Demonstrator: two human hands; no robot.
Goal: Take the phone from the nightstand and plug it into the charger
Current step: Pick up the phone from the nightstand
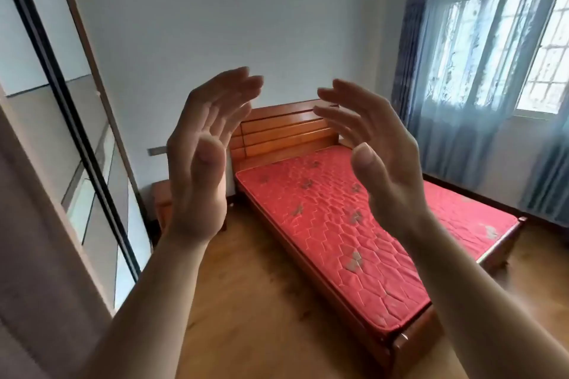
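Bedroom, wooden floor: nightstand at the bed's head corner, phone not discernible on it; left hand and right hand raised, spread, empty; judged light, rigid, slippery, so grip its long edges.

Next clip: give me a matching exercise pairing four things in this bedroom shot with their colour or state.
Things:
1. mattress
2. curtains
3. headboard
4. hands: left hand, right hand

Descriptions:
A. orange-brown wood
B. raised, open, holding nothing
C. red, quilted, bare
D. blue, sheer

Pairs: 1-C, 2-D, 3-A, 4-B
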